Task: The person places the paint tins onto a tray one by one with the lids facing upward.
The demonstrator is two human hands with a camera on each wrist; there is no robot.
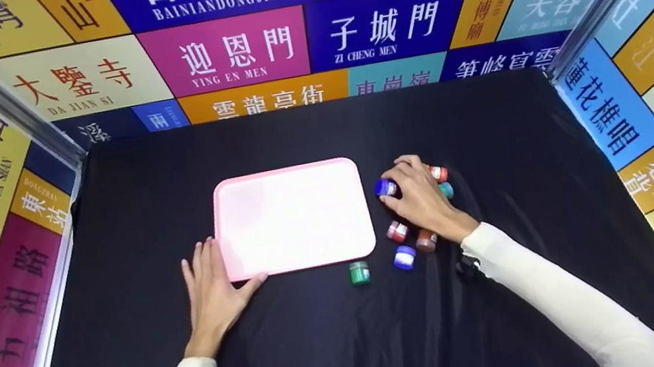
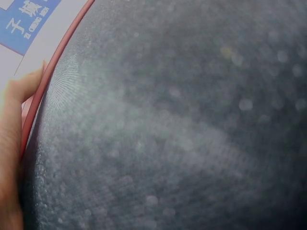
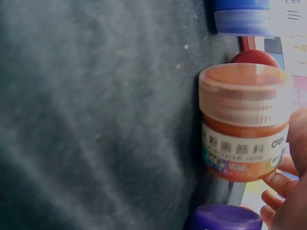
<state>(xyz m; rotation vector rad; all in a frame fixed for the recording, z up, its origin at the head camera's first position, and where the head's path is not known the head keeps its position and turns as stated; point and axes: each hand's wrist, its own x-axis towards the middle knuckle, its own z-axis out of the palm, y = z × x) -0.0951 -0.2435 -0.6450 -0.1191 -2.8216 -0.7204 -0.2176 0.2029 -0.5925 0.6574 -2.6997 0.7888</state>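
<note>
A white tray with a pink rim (image 1: 301, 269) lies on the black cloth. My left hand (image 1: 213, 293) rests at its near left corner, fingers straight along the side and thumb on the near edge; the thumb also shows against the rim (image 2: 56, 56) in the left wrist view. Just right of the tray, my right hand (image 1: 424, 194) pinches a dark blue paint jar (image 1: 385, 187) between thumb and fingers. Below that hand are a red paint jar (image 1: 397, 231), a brown paint jar (image 1: 426, 240) and a blue paint jar (image 1: 404, 257). An orange-brown jar (image 3: 244, 143) fills the right wrist view.
A green paint jar (image 1: 359, 273) stands by the tray's near right corner. Partly hidden behind my right hand are an orange-red jar (image 1: 439, 173) and a teal jar (image 1: 446, 190). Printed panels (image 1: 224, 52) wall the black cloth (image 1: 301, 351) at the back and sides.
</note>
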